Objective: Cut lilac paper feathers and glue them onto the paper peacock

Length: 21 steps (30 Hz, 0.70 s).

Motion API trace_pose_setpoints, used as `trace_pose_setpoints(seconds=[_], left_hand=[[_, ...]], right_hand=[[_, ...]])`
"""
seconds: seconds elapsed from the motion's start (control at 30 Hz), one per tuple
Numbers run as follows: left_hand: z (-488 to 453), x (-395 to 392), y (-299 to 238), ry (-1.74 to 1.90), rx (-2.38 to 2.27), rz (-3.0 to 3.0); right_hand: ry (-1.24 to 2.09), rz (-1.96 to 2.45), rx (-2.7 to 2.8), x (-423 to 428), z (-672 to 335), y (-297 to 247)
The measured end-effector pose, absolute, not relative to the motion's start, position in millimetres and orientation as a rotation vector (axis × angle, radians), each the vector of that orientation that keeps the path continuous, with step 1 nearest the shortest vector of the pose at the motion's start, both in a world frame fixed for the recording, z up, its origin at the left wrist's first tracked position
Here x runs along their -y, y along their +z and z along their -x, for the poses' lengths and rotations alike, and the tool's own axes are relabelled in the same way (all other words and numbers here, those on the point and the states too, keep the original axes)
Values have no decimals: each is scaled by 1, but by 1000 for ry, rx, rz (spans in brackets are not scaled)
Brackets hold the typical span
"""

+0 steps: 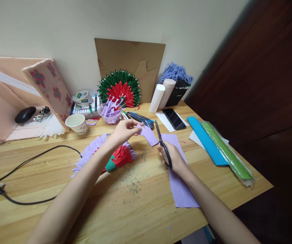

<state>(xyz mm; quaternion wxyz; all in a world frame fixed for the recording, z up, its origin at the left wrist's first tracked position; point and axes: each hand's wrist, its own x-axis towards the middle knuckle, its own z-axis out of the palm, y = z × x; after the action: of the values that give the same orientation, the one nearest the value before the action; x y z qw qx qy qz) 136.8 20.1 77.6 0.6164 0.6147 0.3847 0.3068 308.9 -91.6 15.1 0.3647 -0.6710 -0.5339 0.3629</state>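
Note:
My left hand [128,131] pinches a small piece of purple paper [149,134] above the table, its fingers closed on the upper left end. In my right hand [170,156] is a pair of dark scissors [162,142], blades pointing up and away, close to the right edge of that piece. Under my right hand and forearm lies a longer purple paper strip [182,189]. Below my left forearm rests a fan-shaped paper craft [121,154] with purple fringe, red petals and a green centre, partly hidden by the arm.
A plastic bowl of purple scraps [111,114], a paper cup [77,124] and pens [140,118] stand behind my left hand. A green-and-red fan craft [120,88] leans on cardboard [130,51]. A phone [174,118] and wrapped green paper [227,152] lie right; a black cable [34,203] loops left.

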Motion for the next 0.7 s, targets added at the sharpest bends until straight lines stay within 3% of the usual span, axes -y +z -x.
trace_pose_setpoints(seconds=[0.17, 0.33, 0.4, 0.57, 0.7], left_hand=[[-139, -17, 78, 692, -891, -1372], [-143, -13, 79, 669, -876, -1354], [-143, -10, 82, 676, -867, -1362], [-138, -4, 91, 648, -785, -1474], [-129, -5, 100, 612, -779, -1559]], right_hand=[[234, 2317, 1680, 88, -332, 26], [54, 2181, 1738, 87, -332, 26], [99, 1968, 1669, 85, -326, 35], [676, 1431, 1524, 72, -309, 77], [693, 1266, 1722, 56, -305, 93]])
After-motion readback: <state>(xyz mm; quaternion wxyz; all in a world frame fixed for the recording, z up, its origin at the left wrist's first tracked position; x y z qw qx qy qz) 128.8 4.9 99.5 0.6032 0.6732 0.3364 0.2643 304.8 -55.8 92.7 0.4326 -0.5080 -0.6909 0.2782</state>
